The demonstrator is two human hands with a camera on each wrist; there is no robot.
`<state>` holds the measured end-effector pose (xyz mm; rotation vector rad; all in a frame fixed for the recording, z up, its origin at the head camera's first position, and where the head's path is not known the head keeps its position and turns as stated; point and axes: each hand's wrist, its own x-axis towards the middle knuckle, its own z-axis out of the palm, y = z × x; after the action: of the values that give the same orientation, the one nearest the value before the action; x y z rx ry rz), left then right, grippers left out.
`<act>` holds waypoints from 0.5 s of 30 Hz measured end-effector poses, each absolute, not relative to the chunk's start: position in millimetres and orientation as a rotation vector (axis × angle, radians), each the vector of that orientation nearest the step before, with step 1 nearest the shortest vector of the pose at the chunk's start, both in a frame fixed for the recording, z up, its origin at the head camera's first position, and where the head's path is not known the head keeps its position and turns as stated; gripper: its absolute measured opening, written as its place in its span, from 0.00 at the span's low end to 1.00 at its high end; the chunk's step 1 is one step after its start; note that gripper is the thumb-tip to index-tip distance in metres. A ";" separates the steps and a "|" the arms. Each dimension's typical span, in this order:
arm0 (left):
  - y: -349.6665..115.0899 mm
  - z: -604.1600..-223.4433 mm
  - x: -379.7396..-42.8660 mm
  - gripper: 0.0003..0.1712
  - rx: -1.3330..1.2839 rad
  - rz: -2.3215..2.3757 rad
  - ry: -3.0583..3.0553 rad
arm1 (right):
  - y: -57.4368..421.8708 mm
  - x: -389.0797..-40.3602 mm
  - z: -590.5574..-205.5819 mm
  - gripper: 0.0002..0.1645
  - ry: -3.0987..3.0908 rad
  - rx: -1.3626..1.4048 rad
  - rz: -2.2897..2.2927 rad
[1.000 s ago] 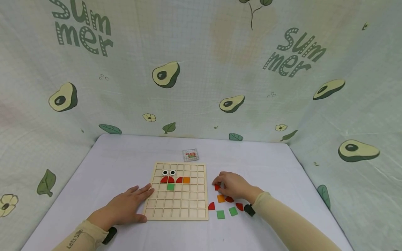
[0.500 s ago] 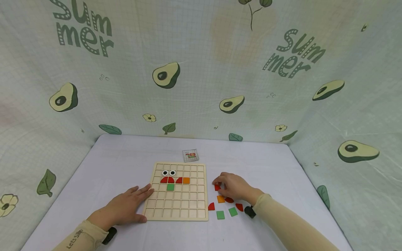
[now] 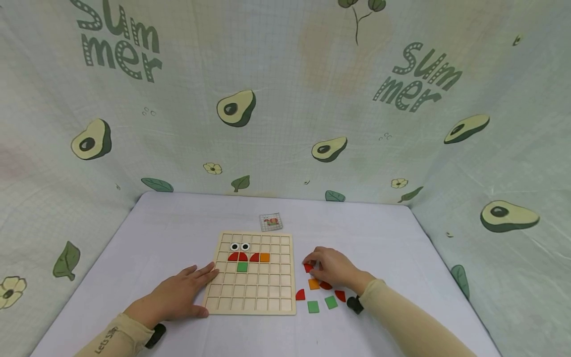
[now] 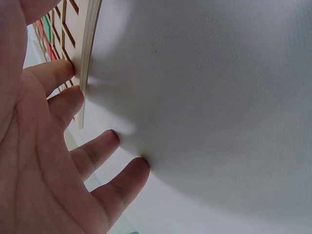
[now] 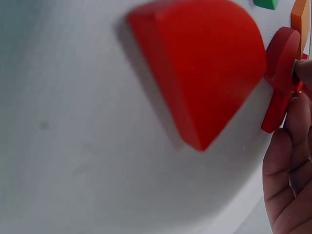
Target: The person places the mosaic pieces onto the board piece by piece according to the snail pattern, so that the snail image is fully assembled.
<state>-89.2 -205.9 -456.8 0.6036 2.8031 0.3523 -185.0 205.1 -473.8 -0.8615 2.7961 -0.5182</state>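
Note:
My left hand [image 3: 176, 295] rests at the left edge of a wooden grid board [image 3: 247, 291], fingers spread and relaxed; in the left wrist view two fingertips touch the board's edge [image 4: 87, 53]. Two round eye pieces [image 3: 240, 246], red quarter-circles [image 3: 243, 257], an orange square [image 3: 264, 258] and a green square [image 3: 242, 267] sit in its cells. To the board's right, my right hand [image 3: 332, 266] pinches a red piece [image 3: 308, 267] between thumb and fingers, low over the table. In the right wrist view that red piece [image 5: 276, 109] is partly hidden by the fingers.
Loose pieces lie right of the board: an orange square [image 3: 314, 284], a red quarter-circle [image 3: 301, 294], two green squares [image 3: 314, 307], and red pieces [image 3: 340, 295] near the right wrist. A small picture card [image 3: 270, 221] lies behind the board. Printed cloth [image 3: 276, 163] surrounds the table.
Almost nothing differs. The right forearm has shifted very slightly, while both hands keep their places and the pieces lie as before.

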 end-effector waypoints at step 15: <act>-207.4 -460.6 -90.4 0.54 0.609 0.349 2.807 | 206.3 -183.5 -476.3 0.15 2.868 -0.942 -0.477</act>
<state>-90.4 -207.4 -460.6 0.6092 2.8070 0.3486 -183.5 206.3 -476.3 -0.9416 2.8683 -0.4769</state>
